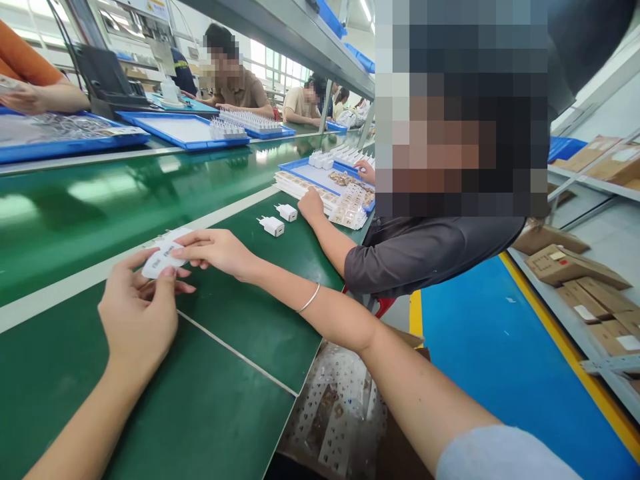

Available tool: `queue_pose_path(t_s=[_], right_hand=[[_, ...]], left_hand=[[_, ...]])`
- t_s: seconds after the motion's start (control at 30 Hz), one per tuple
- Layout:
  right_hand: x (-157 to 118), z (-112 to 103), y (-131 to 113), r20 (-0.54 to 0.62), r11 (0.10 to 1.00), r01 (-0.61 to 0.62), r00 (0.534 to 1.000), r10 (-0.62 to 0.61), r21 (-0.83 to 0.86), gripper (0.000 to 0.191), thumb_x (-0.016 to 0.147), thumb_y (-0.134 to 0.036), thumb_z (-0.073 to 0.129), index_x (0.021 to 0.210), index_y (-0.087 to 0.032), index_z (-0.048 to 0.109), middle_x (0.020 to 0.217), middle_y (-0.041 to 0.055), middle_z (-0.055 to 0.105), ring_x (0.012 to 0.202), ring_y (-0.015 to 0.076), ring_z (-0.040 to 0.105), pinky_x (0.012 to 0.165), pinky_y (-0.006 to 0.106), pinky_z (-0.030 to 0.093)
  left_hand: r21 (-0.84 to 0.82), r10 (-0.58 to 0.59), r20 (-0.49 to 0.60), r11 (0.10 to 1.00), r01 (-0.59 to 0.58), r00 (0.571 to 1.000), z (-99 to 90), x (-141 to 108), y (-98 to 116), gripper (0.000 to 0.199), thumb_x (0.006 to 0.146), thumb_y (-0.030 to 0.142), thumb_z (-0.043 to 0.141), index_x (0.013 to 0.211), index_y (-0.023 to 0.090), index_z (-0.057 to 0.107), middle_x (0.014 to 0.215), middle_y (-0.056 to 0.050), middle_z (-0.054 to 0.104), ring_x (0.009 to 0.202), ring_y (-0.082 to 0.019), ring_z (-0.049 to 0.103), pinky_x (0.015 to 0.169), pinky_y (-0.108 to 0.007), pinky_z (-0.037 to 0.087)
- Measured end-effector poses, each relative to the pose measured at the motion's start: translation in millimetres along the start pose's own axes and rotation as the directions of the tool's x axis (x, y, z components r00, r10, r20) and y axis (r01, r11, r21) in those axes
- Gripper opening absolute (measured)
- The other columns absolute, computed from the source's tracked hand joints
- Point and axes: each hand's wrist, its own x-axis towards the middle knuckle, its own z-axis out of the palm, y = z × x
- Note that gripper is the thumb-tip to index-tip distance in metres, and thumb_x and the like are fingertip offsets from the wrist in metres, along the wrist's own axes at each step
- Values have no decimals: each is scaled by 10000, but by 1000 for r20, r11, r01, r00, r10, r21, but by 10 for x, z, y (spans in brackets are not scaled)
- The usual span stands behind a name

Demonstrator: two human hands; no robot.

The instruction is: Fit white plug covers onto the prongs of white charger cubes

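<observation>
Both my hands hold a white plug charger [163, 260] above the green worktop, at left. Dark print shows on its pale face, and what look like its pins point toward the far side. My left hand [140, 310] grips its near end between thumb and fingers. With thumb and fingertips, my right hand [217, 253] pinches its right side, so part of it is hidden. Beyond my right hand, one white charger [273, 227] lies on the worktop with its pins to the left. A second white charger [287, 213] lies just behind it.
A co-worker's hand [311, 205] rests close beyond the chargers, beside stacked white sheets [300, 189] and a blue tray [295, 167]. A green conveyor belt [215, 175] runs along the far side. More blue trays [185, 143] stand across it. Cartons [575, 263] fill shelves at right.
</observation>
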Motion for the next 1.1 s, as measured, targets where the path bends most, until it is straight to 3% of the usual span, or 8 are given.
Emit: queue_pose_path(t_s=[0.3,0.47,0.57,0.7,0.87,1.1], right_hand=[[-53,53,-42,33,997,-77,996,77,-10,95,801,-93,717,783,-159,651,548,-93,581,545,56,494,556,237,393],[-54,56,-40,52,995,-103,993,103,-3,194,721,-23,793,777,-146,654,599,-88,613,563,57,507,545,204,421],[-55,59,-37,64,994,-110,992,111,-12,171,753,-24,776,762,-144,654,586,-86,606,561,59,497,546,204,409],[-57,59,-32,58,997,-76,995,78,-26,135,837,-51,703,751,-139,648,553,-89,579,550,49,492,558,202,391],[-46,11,-11,54,996,-79,995,82,-51,112,801,-84,748,779,-135,651,575,-58,612,566,61,556,532,159,419],[-80,-76,-63,-123,996,-62,991,54,-65,96,842,-79,674,780,-139,631,572,-48,597,513,57,545,476,136,404]], left_hand=[[37,5,-2,999,-5,1000,9,-3,-34,580,749,382,636,1306,227,602,860,-68,736,613,-220,717,574,-344,580],[76,-6,8,997,6,1000,-6,-12,-42,653,707,402,662,1339,263,583,943,-86,750,668,-260,738,658,-431,605],[96,-8,20,995,6,1000,-18,-11,-52,673,711,394,651,1366,274,554,949,-85,747,681,-267,740,677,-457,610],[115,-15,23,993,13,1000,-25,-2,-86,607,750,359,626,1346,277,553,895,-62,739,659,-250,733,661,-439,606],[48,-40,38,998,38,998,10,13,-155,522,807,299,610,1317,228,524,835,-35,710,621,-200,709,623,-346,574],[-64,-120,63,990,124,991,60,-90,-89,241,896,244,530,1121,197,456,846,-6,697,572,-124,649,616,-263,520]])
